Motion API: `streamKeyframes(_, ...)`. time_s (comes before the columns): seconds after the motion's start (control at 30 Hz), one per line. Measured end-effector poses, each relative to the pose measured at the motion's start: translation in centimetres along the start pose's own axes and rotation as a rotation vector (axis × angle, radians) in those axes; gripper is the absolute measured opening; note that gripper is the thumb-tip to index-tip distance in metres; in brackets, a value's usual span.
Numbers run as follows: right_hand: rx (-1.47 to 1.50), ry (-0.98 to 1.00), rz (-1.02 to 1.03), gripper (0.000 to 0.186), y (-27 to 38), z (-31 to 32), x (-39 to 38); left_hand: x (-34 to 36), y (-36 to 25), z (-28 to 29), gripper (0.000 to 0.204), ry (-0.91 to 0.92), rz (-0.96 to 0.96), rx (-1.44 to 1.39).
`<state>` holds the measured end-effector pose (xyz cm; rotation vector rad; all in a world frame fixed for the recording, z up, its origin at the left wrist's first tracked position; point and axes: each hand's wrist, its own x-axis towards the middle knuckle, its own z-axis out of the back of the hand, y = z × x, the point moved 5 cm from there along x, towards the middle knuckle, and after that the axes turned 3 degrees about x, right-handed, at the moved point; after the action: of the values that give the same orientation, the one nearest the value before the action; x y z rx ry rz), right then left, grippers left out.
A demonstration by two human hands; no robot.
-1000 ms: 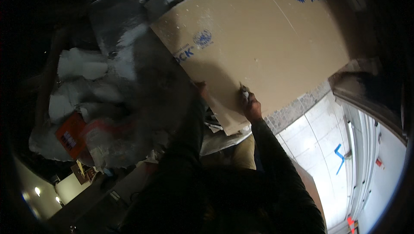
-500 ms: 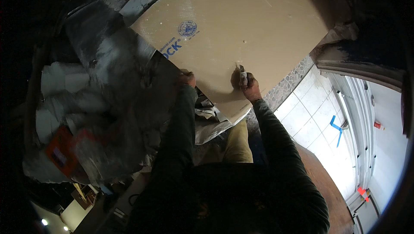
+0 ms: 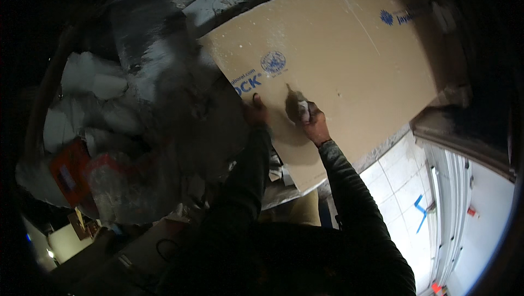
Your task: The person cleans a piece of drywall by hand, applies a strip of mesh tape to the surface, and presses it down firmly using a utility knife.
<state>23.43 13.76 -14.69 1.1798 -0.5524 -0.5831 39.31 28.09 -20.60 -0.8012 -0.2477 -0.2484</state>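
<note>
Both hands slid farther onto tan drywall sheet (image 3: 349,72). Left hand (image 3: 255,111) pressed sheet's near edge, finger spread unclear. Right hand (image 3: 312,122) beside it, fingers curled around small white tool (image 3: 304,110). Beyond sheet's left edge: plastic-wrapped debris (image 3: 103,132).
</note>
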Motion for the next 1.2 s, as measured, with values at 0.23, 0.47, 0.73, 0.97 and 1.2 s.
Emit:
streamKeyframes(0.23, -0.057, 0.235, 0.190, 0.034, 5.4, -7.7, 10.4, -0.5, 0.2, 1.0, 0.049, -0.148, 0.226, -0.065)
streamKeyframes(0.47, -0.227, 0.186, 0.332, 0.031, 7.5, -14.6, 18.1, -1.7, 1.8, 0.9, 0.039, 0.080, 0.439, 0.118)
streamKeyframes(0.73, -0.570, 0.278, 0.232, 0.022, 6.1, -19.2, 25.8, -0.5, -1.8, 2.5, 0.041, -0.006, 0.395, -0.051)
streamKeyframes(0.97, -0.724, 0.367, 0.176, 0.022, 7.4, -20.2, 26.4, -0.5, -1.8, 3.2, 0.024, -0.013, 0.350, 0.019)
streamKeyframes(1.2, -0.690, 0.320, 0.270, 0.025, 7.6, -20.3, 26.4, -0.7, -1.4, 2.5, 0.023, 0.042, 0.436, -0.034)
